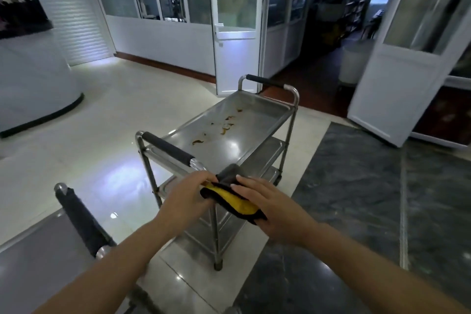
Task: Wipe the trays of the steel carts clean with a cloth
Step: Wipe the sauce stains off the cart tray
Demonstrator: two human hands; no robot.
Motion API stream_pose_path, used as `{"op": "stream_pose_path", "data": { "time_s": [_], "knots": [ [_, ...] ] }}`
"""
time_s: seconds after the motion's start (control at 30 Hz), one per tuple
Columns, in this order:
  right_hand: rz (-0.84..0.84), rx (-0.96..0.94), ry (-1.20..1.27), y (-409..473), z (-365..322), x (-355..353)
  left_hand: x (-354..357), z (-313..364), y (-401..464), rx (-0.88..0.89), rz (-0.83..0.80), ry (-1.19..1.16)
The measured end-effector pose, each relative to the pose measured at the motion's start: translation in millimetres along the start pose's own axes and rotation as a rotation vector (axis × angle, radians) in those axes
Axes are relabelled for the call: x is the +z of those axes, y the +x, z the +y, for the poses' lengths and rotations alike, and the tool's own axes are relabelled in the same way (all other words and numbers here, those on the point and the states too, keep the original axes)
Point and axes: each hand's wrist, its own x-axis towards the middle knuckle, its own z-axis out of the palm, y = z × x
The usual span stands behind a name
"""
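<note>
Head view, looking down past both forearms at a three-tier steel cart (254,135) on a glossy tiled floor (102,135). Both hands are raised in front of the cart's near handle (167,146), together holding a folded cloth (233,199), yellow on one face and dark on the other. Left hand (187,195) pinches the cloth's near-left edge between thumb and fingers; right hand (272,208) lies over the cloth's right side, fingers extended across it and the thumb seemingly beneath, so the cloth is gripped from both sides and is apart from any tray. Top tray (257,109) carries several brown stains and scraps (226,125) near its middle, none visibly smeared or wiped. Two lower trays (274,146) are mostly hidden, and their condition cannot be judged. A second cart (38,250), with its own padded handle, shows at lower left; its tray surface is too blurred to assess. By this evidence the wiping of this cart has not begun: the cloth appears to be being folded or readied, and the top tray, the lower trays and possibly the second cart remain to be done.
</note>
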Motion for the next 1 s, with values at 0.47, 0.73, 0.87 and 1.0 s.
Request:
{"op": "stream_pose_path", "data": {
  "time_s": [0.47,0.73,0.87,1.0],
  "knots": [
    [-0.156,0.042,-0.060,171,186,52,72,-161,210,-0.014,-0.142,0.148],
    [-0.328,-0.036,0.036,264,274,101,108,-227,276,-0.193,-0.123,0.292],
    [-0.404,-0.071,0.103,300,309,125,124,-246,297,-0.366,-0.146,0.312],
    [-0.538,-0.159,0.101,334,351,148,146,-256,314,-0.580,-0.149,0.324]
  ]
}}
